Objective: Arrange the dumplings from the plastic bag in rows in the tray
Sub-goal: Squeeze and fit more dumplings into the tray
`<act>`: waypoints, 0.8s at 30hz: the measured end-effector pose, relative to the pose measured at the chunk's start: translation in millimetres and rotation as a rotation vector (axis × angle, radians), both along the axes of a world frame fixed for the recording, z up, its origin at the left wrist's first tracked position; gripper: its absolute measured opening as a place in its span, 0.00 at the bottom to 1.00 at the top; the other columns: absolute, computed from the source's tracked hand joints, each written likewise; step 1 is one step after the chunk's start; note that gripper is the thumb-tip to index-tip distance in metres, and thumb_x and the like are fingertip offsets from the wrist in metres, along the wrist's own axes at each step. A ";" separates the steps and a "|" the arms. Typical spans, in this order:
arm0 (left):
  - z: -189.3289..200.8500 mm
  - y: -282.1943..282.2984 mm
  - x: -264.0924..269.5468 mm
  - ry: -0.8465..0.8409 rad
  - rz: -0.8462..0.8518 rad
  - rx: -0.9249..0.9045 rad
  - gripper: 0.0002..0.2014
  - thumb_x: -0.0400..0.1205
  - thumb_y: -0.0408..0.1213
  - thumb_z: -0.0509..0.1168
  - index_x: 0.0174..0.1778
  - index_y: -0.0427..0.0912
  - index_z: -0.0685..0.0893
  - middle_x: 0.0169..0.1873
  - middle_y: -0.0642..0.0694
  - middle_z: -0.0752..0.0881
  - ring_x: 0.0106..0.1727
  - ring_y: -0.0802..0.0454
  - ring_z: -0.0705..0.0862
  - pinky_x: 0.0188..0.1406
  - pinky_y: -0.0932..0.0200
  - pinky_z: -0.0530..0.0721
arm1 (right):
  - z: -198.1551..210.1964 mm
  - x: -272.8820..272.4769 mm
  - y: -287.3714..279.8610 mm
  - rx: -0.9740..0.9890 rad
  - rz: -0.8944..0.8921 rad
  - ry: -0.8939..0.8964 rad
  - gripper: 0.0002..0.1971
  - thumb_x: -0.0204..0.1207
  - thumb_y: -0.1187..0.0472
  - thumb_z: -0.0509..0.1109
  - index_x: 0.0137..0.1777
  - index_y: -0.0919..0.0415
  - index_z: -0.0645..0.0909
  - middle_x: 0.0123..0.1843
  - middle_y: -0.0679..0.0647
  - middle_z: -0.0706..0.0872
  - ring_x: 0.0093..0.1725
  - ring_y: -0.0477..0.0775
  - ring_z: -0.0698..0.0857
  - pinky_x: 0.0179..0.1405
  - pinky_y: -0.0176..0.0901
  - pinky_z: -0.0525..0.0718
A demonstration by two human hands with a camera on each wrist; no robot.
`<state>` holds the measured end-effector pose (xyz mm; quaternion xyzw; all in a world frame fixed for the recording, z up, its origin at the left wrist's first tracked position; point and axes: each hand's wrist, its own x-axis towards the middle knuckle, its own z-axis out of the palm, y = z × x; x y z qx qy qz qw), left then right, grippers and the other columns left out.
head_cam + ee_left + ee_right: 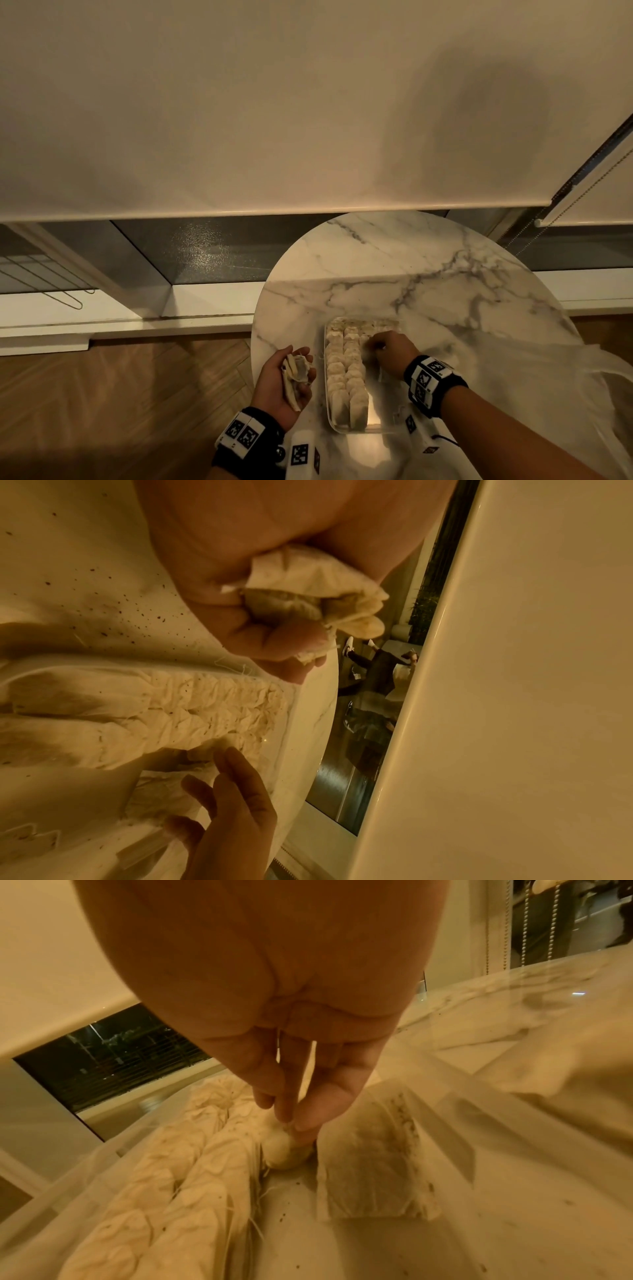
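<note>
Dumplings (346, 371) fill the clear tray (380, 426) in two packed rows along its far-left side, seen from my head. The tray sits on the marble bench (428, 274); my right hand (390, 349) reaches into it beside those rows. My left hand (286, 380) hovers just off the tray's left rim, palm up, cradling a few spare dumplings (297, 373). The plastic bag (555, 370) lies crumpled well to the tray's right.

From my left wrist, my fingers (274, 639) are curled round the soft, creased bundle in my palm. The tray's rows lie just below it, and my right hand comes in from the tray's other side with its fingers relaxed and slightly spread.

From my right wrist, my thumb and fingertips (301, 1121) pinch the top edge of one dumpling (284, 1150), which stands against the second row as the start of a third. Another flat one (369, 1153) leans against the tray's right wall.

These look light, limp and papery, with loose threads and crumbs scattered about, so I judge they would tear or spill if squeezed. I'd take each by its upper seam with a gentle pinch and stand it against its neighbour for support.
</note>
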<state>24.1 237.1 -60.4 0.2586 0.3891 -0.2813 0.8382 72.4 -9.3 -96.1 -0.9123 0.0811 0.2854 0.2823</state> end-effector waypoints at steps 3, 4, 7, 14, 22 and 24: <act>2.0 -1.6 -0.4 0.003 -0.007 0.008 0.14 0.73 0.45 0.68 0.50 0.40 0.86 0.37 0.45 0.87 0.29 0.49 0.84 0.12 0.66 0.74 | -0.9 -0.5 4.2 -0.019 -0.007 0.001 0.18 0.78 0.65 0.63 0.63 0.53 0.86 0.64 0.55 0.87 0.61 0.54 0.85 0.55 0.38 0.82; 2.5 -2.0 -0.5 0.004 -0.008 0.015 0.14 0.73 0.45 0.68 0.50 0.40 0.87 0.37 0.45 0.87 0.29 0.49 0.84 0.12 0.65 0.74 | -0.5 -0.5 5.4 -0.027 -0.003 -0.003 0.16 0.77 0.63 0.65 0.63 0.53 0.86 0.63 0.55 0.87 0.60 0.55 0.86 0.55 0.38 0.82; 3.4 -2.9 -0.8 0.004 -0.007 0.027 0.15 0.73 0.45 0.68 0.50 0.40 0.86 0.37 0.45 0.87 0.29 0.49 0.84 0.12 0.65 0.74 | 0.1 -0.5 6.8 -0.030 -0.001 -0.034 0.14 0.76 0.60 0.67 0.60 0.56 0.87 0.61 0.56 0.89 0.59 0.54 0.86 0.59 0.43 0.84; 8.8 -12.4 -2.1 -0.021 0.048 -0.033 0.17 0.74 0.44 0.68 0.50 0.33 0.86 0.42 0.36 0.87 0.38 0.43 0.87 0.28 0.58 0.86 | 18.9 -9.9 5.2 0.092 -0.041 -0.141 0.14 0.79 0.61 0.68 0.62 0.52 0.86 0.60 0.51 0.88 0.57 0.47 0.85 0.57 0.35 0.80; 19.5 -34.2 -0.9 -0.089 0.042 -0.106 0.24 0.84 0.49 0.62 0.63 0.30 0.84 0.58 0.31 0.87 0.53 0.36 0.88 0.54 0.48 0.86 | 109.0 -61.7 28.2 0.438 0.059 -0.419 0.05 0.74 0.50 0.77 0.48 0.46 0.87 0.43 0.42 0.88 0.43 0.42 0.85 0.41 0.28 0.80; 25.8 -43.0 -0.9 -0.125 -0.010 -0.113 0.26 0.84 0.48 0.60 0.68 0.30 0.83 0.63 0.30 0.86 0.58 0.35 0.88 0.63 0.45 0.82 | 111.8 -64.6 34.2 0.350 0.154 -0.491 0.09 0.74 0.44 0.75 0.50 0.45 0.87 0.44 0.40 0.86 0.45 0.41 0.83 0.42 0.25 0.77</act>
